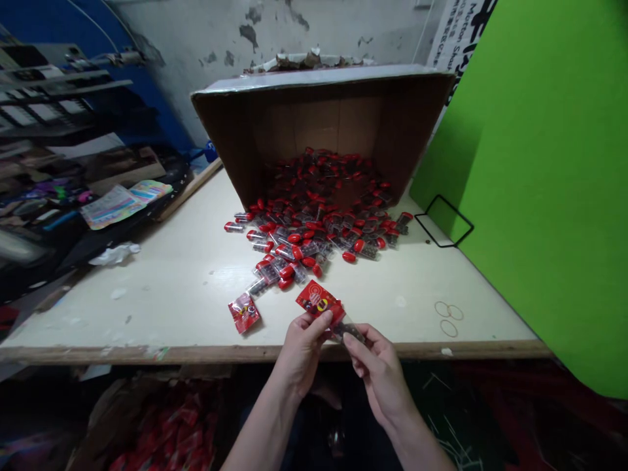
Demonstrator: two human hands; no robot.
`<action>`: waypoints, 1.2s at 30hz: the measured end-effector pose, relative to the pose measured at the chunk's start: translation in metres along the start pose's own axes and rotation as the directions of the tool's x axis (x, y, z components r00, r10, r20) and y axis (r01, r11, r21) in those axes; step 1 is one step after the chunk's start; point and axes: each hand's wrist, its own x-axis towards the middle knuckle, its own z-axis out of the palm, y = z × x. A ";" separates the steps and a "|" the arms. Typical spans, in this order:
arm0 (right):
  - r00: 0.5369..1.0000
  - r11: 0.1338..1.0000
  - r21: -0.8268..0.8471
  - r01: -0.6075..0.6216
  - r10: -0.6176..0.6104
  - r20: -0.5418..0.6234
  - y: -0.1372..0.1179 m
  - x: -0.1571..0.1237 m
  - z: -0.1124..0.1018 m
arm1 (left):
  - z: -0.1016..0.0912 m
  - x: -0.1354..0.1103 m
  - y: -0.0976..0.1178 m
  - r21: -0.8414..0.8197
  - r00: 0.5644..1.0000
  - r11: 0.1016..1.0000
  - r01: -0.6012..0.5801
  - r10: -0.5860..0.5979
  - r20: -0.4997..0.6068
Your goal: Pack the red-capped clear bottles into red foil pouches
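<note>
My left hand (301,350) pinches a small red printed packet (314,296) between thumb and fingers, just above the front edge of the table. The fingers of my right hand (377,363) are closed on a small clear tube (349,331) with dark contents, at the packet's near end. Whether the tube is inside the packet's clear part I cannot tell. To the left, another red printed packet (244,313) lies on the tabletop. Beyond my hands spreads a pile of red-capped clear tubes (318,222) with dark contents.
A cardboard box (324,82) lies on its side, its opening facing me, tubes spilling out. Rubber bands (448,327) and a black wire frame (444,221) are at right, beside a green panel (544,196). Below the table (161,288), red packets (171,425) fill a container.
</note>
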 end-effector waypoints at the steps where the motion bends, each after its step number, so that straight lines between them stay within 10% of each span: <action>1: 1.000 1.000 -0.011 0.011 -0.011 -0.001 0.000 0.000 0.000 | 0.000 0.000 0.000 0.016 1.000 1.000 0.004 -0.004 -0.001; 8: 0.994 0.980 -0.169 0.110 -0.111 0.000 0.005 0.001 0.000 | 0.001 0.000 0.000 -0.011 0.999 0.999 0.034 -0.034 -0.036; 15: 0.993 0.992 0.081 -0.095 0.089 0.075 -0.001 0.002 0.004 | 0.005 -0.004 0.006 0.023 0.998 0.999 0.047 -0.048 0.029; 22: 0.988 0.948 -0.279 0.151 -0.155 0.007 0.001 0.003 0.000 | 0.002 -0.002 -0.004 0.086 0.997 0.996 -0.001 0.008 -0.075; 27: 0.997 0.999 -0.027 -0.026 0.028 0.077 -0.002 0.003 0.002 | -0.002 -0.003 -0.005 0.166 0.996 0.986 -0.031 0.044 -0.080; 36: 0.995 0.995 -0.090 0.045 -0.038 0.087 -0.004 0.003 0.007 | 0.008 -0.004 0.007 0.044 0.997 0.999 -0.028 0.030 -0.067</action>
